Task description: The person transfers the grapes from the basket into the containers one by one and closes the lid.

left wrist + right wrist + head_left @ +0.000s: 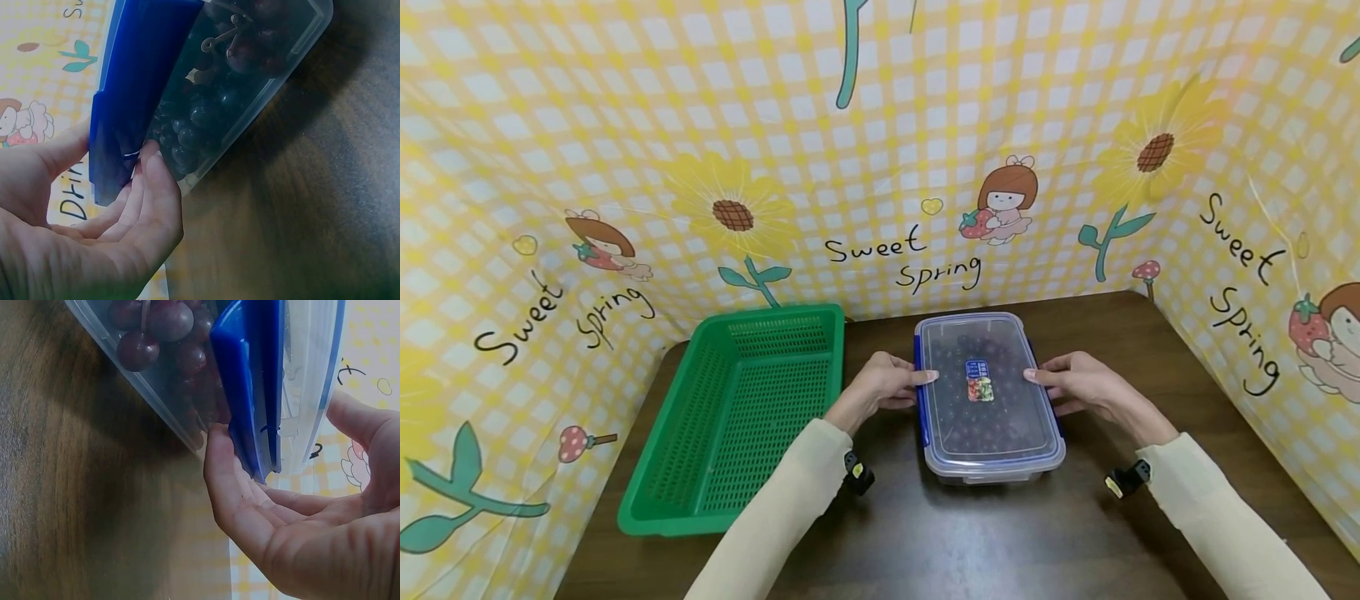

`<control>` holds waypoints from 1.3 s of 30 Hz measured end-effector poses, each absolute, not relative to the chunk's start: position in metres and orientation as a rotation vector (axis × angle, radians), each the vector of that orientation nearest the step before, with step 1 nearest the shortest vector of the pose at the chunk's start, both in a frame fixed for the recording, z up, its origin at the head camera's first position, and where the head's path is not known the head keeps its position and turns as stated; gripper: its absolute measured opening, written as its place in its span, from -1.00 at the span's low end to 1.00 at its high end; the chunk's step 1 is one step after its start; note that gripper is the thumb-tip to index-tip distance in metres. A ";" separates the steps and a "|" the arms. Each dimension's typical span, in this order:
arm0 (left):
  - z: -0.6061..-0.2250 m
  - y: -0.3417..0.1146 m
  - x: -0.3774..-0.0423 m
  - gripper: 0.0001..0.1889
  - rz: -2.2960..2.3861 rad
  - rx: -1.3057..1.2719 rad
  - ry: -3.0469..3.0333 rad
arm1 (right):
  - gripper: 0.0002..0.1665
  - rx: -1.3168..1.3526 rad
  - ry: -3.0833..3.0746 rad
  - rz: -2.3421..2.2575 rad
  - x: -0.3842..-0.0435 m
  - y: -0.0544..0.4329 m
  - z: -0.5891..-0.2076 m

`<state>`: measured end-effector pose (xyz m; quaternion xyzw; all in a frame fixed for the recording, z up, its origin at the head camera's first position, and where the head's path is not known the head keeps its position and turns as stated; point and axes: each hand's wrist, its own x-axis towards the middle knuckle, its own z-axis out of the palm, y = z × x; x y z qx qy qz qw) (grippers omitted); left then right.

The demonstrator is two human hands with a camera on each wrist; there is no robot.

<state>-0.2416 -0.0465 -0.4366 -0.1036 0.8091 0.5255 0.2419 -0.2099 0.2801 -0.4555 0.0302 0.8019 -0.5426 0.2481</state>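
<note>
A clear plastic food container [947,425] with a blue-trimmed lid lies flat on the table, a small label [979,381] on its lid. Dark grapes [194,119] show through its walls. My left hand [883,382] grips the left edge, thumb over the lid and fingers at the lower edge of the blue latch [140,69]. On the opposite edge my right hand [1086,383] holds likewise; in the right wrist view its fingers touch the lower end of the other blue latch [262,381], which angles away from the wall.
A green perforated plastic basket [655,467] sits left of the container, beside my left forearm. The dark wooden table [955,550] is backed and flanked by a yellow checked cloth [880,150]. A small black device is strapped at each wrist.
</note>
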 end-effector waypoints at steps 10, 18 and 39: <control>-0.441 -0.046 -0.242 -0.43 1.463 -0.310 2.173 | 0.00 0.084 2.191 -1.476 -0.209 0.279 -0.456; -0.439 -0.048 -0.243 -0.43 1.483 -0.309 2.133 | -0.02 0.074 2.215 -1.457 -0.208 0.278 -0.454; -0.444 -0.050 -0.247 -0.39 1.505 -0.298 2.075 | 0.10 0.082 2.357 -1.349 -0.207 0.277 -0.450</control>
